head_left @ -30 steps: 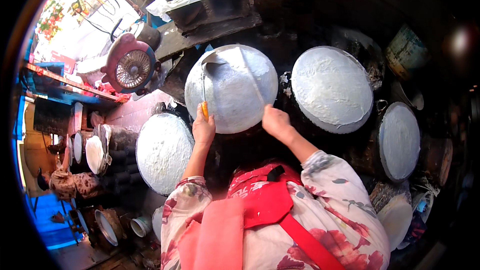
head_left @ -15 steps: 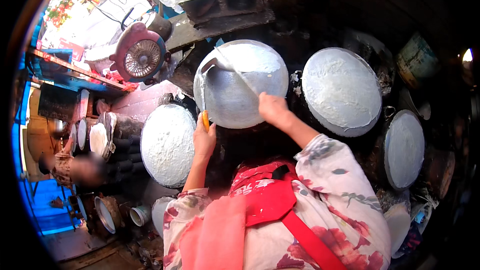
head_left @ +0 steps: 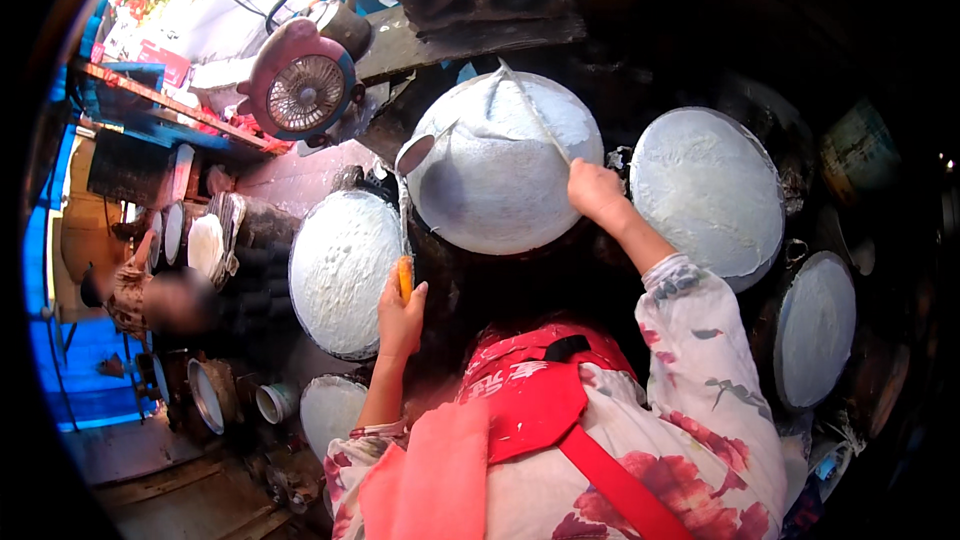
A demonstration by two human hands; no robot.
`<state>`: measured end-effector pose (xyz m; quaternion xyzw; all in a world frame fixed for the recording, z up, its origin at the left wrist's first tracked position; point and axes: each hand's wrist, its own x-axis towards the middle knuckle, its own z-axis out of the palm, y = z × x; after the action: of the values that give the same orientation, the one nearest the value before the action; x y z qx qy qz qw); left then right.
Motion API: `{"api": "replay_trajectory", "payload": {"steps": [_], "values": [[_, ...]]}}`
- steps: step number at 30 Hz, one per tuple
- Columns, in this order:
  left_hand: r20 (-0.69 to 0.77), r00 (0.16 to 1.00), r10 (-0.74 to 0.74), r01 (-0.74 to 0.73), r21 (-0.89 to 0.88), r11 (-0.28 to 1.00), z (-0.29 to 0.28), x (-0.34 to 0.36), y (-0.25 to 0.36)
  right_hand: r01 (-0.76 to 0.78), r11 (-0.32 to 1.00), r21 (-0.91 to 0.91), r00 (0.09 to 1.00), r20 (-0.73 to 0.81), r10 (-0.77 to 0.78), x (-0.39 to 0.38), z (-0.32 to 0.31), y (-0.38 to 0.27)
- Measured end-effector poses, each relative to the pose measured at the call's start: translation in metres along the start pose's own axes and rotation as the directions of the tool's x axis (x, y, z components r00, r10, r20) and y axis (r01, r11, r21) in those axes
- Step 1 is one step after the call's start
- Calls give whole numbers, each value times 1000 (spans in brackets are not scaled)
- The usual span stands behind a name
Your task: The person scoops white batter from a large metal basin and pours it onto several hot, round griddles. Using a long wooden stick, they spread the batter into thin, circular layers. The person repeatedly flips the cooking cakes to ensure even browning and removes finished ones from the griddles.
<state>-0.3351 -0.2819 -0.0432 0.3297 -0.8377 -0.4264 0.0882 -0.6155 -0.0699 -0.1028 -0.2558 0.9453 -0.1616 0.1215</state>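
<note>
My left hand (head_left: 402, 318) is closed round the orange handle of a ladle (head_left: 415, 153), whose round head hangs over the left rim of the middle round metal griddle (head_left: 490, 215). In my right hand (head_left: 597, 190) I grip a long, thin pale strip, perhaps a spatula (head_left: 538, 118), reaching over the griddle to its far edge. White batter coats the far part of this griddle, while the near part shows bare grey metal. White-coated round griddles (head_left: 345, 275) stand to the left and right (head_left: 708, 195) of it.
Another pale griddle (head_left: 815, 330) stands far right, and one (head_left: 332, 412) lies near my left forearm. A pink fan (head_left: 306, 90) is at the far left. Behind the middle griddle, a plastic-covered block stand (head_left: 480, 0) rests on a board. A person (head_left: 165, 305) is at the left.
The ladle has moved from over the middle griddle to its left rim. My right hand has shifted right and the spatula now reaches the far edge. Batter now covers less of the griddle's left side.
</note>
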Motion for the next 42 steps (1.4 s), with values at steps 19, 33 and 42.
{"api": "replay_trajectory", "payload": {"steps": [19, 33, 42], "values": [[102, 920, -378, 384, -430, 817, -20, -57, 6, 356, 934, -36, 932, 94, -351, 8, -13, -7], [49, 883, -466, 400, -598, 694, -18, -80, 22, 389, 918, -72, 902, 232, -364, 21, -47, 13], [46, 909, -414, 369, -548, 750, -18, -58, 20, 602, 799, 0, 733, 397, -552, 32, -34, -4]]}}
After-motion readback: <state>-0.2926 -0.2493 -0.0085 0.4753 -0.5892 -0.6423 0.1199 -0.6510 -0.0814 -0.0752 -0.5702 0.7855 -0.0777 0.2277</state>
